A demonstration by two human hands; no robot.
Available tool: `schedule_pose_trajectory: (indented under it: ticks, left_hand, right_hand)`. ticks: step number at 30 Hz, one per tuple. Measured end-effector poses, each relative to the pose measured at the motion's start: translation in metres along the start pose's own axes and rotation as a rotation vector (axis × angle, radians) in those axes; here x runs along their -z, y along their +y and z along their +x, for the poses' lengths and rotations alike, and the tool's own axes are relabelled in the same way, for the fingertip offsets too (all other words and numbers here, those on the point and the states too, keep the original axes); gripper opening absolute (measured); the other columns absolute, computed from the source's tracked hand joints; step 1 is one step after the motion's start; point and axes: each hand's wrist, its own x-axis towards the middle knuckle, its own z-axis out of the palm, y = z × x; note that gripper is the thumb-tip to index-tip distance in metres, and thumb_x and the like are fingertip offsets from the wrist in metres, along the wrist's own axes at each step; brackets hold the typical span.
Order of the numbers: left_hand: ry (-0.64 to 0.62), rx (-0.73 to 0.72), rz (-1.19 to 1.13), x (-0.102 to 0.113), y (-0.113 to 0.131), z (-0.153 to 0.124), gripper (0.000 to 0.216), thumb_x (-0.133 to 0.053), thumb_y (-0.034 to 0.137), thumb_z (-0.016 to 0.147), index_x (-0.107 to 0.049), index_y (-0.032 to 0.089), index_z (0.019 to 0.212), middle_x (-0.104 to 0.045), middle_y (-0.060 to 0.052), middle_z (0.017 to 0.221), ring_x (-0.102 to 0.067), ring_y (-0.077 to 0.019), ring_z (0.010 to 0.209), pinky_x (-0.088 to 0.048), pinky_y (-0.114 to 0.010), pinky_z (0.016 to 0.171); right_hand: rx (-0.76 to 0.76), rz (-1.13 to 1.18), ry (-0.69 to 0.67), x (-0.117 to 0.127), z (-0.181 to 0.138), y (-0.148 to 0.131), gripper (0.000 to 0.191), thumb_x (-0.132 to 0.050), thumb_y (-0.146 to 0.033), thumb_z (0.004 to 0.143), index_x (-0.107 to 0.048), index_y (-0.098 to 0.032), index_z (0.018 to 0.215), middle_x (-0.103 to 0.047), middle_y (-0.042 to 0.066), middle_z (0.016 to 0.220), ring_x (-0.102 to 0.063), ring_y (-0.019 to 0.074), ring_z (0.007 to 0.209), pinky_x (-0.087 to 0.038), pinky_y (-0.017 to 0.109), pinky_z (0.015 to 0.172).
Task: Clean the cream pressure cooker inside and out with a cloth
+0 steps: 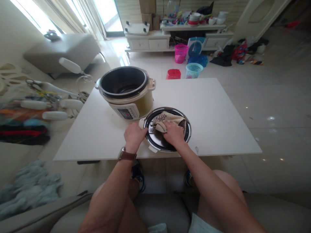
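Observation:
A round pressure cooker lid point(159, 141) lies with its metal inner side up near the table's front edge. My left hand point(135, 136) grips the lid at its left rim, fingers mostly hidden. Bunched in my right hand point(174, 133) is a beige patterned cloth point(170, 117), pressed against the lid's inner face. Just behind and to the left stands the electric pressure cooker point(143, 105), uncovered, its dark inner pot point(123, 81) showing. The control panel on its front faces me.
Both lid and cooker rest on a white table point(206, 110). Beyond it on the floor are a red stool or bucket point(173, 74), a light blue basket point(193, 70) and a pink basket point(181, 53). A lamp with white shades point(70, 65) stands at the left.

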Motion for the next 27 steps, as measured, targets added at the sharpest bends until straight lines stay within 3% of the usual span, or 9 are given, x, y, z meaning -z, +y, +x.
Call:
schedule_pose_trajectory:
  ticks: [6, 10, 16, 22, 27]
  left_hand:
    - [-0.014, 0.005, -0.010, 0.001, 0.001, -0.001, 0.038, -0.065, 0.042, 0.084, -0.078, 0.017, 0.109, -0.077, -0.024, 0.115, -0.073, -0.0421, 0.110, -0.054, -0.046, 0.086]
    - [0.024, -0.016, -0.056, -0.003, -0.001, 0.002, 0.036, -0.066, 0.042, 0.083, -0.074, 0.018, 0.109, -0.074, -0.024, 0.120, -0.072, -0.0439, 0.110, -0.054, -0.049, 0.087]
    - [-0.004, -0.053, -0.388, -0.023, -0.008, 0.019, 0.039, -0.070, 0.036, 0.080, -0.060, 0.019, 0.114, -0.073, -0.018, 0.116, -0.070, -0.0394, 0.111, -0.054, -0.049, 0.095]
    - [-0.072, -0.041, -0.769, -0.045, -0.009, 0.036, 0.044, -0.069, 0.025, 0.077, -0.051, 0.020, 0.117, -0.070, -0.010, 0.103, -0.070, -0.0295, 0.091, -0.058, -0.045, 0.087]
    - [-0.036, -0.174, -0.801, -0.048, -0.011, 0.037, 0.035, -0.067, 0.027, 0.078, -0.058, 0.020, 0.111, -0.071, -0.010, 0.107, -0.068, -0.0305, 0.104, -0.052, -0.047, 0.100]
  right_hand:
    - [0.008, 0.024, 0.015, -0.002, 0.000, 0.001, 0.039, -0.052, -0.027, 0.097, -0.065, -0.028, 0.135, -0.070, 0.011, 0.138, -0.067, 0.0309, 0.124, -0.057, 0.040, 0.095]
    - [-0.088, 0.090, 0.036, -0.003, 0.003, 0.004, 0.040, -0.052, -0.031, 0.099, -0.065, -0.031, 0.138, -0.074, 0.008, 0.131, -0.073, 0.0300, 0.113, -0.056, 0.039, 0.093]
    - [-0.193, 0.158, 0.071, -0.003, 0.009, 0.010, 0.041, -0.047, -0.037, 0.102, -0.066, -0.032, 0.138, -0.079, 0.009, 0.120, -0.075, 0.0316, 0.110, -0.056, 0.039, 0.091]
    - [-0.154, 0.139, 0.065, -0.004, 0.011, 0.002, 0.043, -0.046, -0.034, 0.102, -0.065, -0.034, 0.141, -0.078, 0.009, 0.123, -0.074, 0.0318, 0.110, -0.057, 0.042, 0.093]
    - [0.065, 0.143, 0.040, -0.006, 0.011, 0.000, 0.052, -0.054, -0.027, 0.097, -0.061, -0.037, 0.148, -0.071, 0.004, 0.144, -0.071, 0.0314, 0.122, -0.056, 0.042, 0.101]
